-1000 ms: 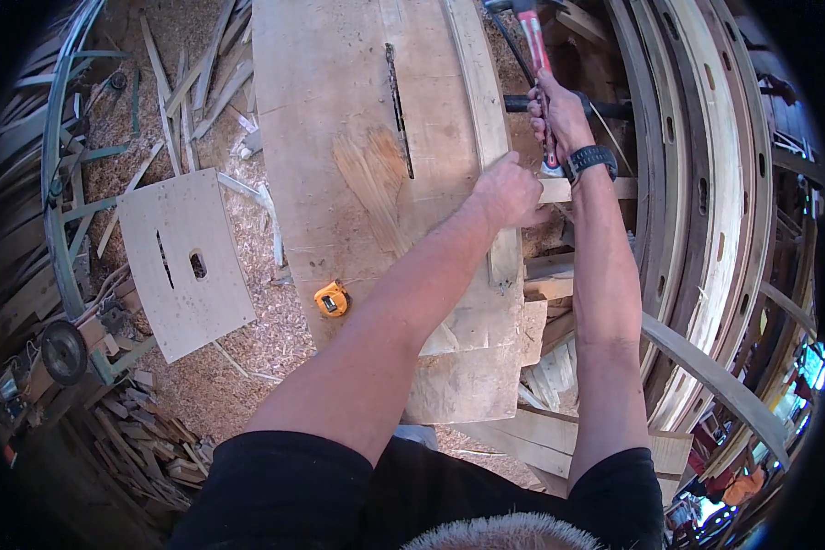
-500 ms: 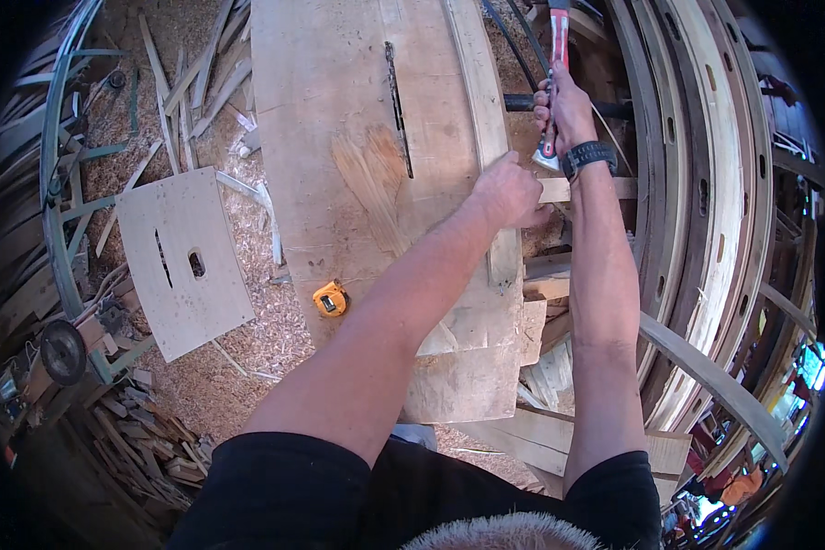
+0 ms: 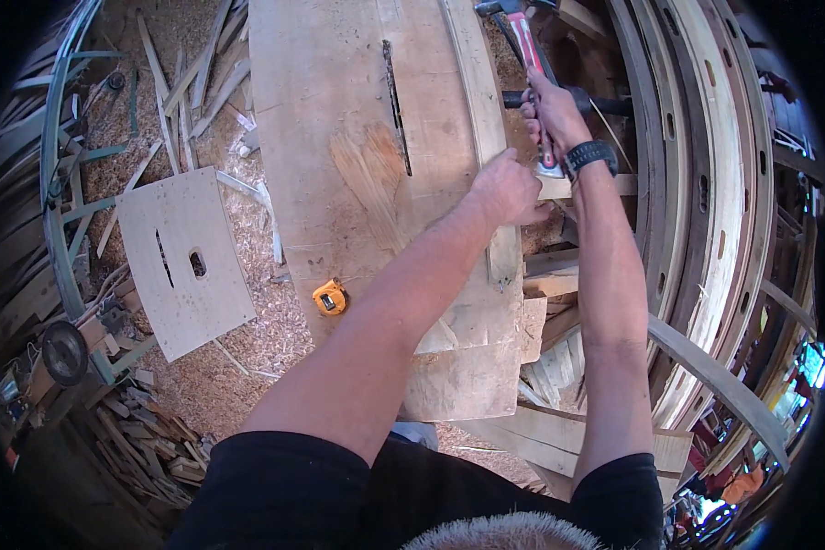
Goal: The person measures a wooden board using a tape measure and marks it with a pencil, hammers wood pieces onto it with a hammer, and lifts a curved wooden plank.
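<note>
My right hand (image 3: 555, 110), with a dark watch on its wrist, is wrapped round the red-and-grey handle of a hammer (image 3: 525, 41). The dark hammer head is at the top edge, just right of the workbench board. My left hand (image 3: 507, 190) is closed over a long wooden batten (image 3: 475, 73) along the right edge of the large plywood board (image 3: 321, 183). What its fingers pinch, if anything, is hidden. Just right of that hand a pale wooden slat (image 3: 596, 186) sticks out sideways, passing under my right wrist.
A yellow tape measure (image 3: 330, 298) and a thin flat piece of wood (image 3: 371, 174) lie on the board, which has a long slot. To the left, a slotted panel (image 3: 185, 261) lies over sawdust and offcuts. Long curved timbers (image 3: 706, 183) with oval holes stand at the right.
The hammer has tilted to the left, and its head has come into view at the top. My right hand has shifted slightly up and left. My left hand stays in place.
</note>
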Available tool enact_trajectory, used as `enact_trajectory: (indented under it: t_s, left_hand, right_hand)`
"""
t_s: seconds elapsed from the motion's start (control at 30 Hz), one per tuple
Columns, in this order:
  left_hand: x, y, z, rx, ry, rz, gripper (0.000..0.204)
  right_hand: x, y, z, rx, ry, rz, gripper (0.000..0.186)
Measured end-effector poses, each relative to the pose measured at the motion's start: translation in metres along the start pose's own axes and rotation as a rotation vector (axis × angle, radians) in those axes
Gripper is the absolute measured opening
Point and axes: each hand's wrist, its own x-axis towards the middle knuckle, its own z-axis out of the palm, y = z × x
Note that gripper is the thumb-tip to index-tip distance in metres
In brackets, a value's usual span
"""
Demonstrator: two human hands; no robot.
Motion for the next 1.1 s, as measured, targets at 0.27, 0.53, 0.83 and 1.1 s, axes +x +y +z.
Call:
enact_trajectory:
  t_s: [0.27,0.53,0.83,1.1]
  left_hand:
    - [-0.002,-0.001,-0.003,-0.036,-0.026,-0.01,0.059]
    - [-0.001,-0.004,0.001,-0.04,0.001,-0.011,0.057]
    - [-0.001,-0.004,0.01,-0.06,0.05,-0.024,0.052]
    - [0.003,0.001,0.004,-0.078,-0.018,-0.002,0.057]
  right_hand:
    - [-0.014,-0.005,0.01,-0.065,0.131,-0.176,0.046]
    - [-0.008,0.018,0.011,-0.308,0.133,-0.211,0.045]
    - [-0.005,0.004,0.026,-0.617,0.32,-0.622,0.055]
    - [0.019,-0.017,0.024,-0.923,0.339,-0.632,0.05]
